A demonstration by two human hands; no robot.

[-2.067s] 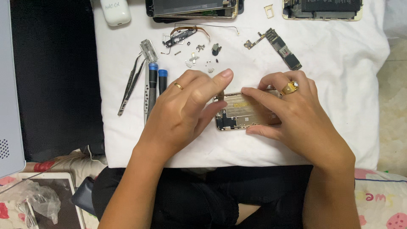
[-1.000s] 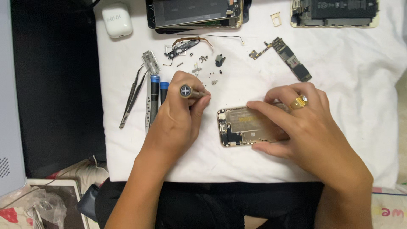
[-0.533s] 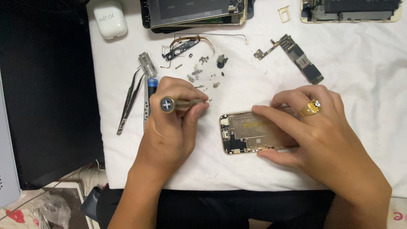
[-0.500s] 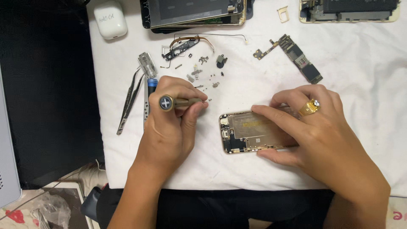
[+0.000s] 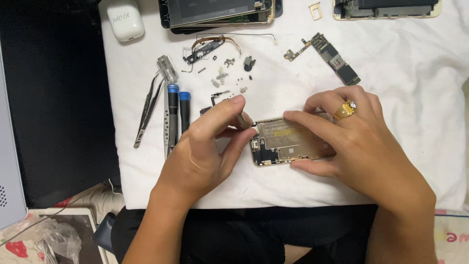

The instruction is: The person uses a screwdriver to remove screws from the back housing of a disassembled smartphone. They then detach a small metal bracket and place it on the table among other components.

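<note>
The right hand [image 5: 364, 142] presses the opened phone shell [image 5: 288, 141] flat on the white cloth [image 5: 400, 73] so it cannot slide; the left hand [image 5: 207, 146], just beside it, pinches a small screwdriver [image 5: 243, 120] at its corner

One head-worn view looks almost straight down — close in — on the white cloth [image 5: 293, 190] (its near edge lowest).
</note>
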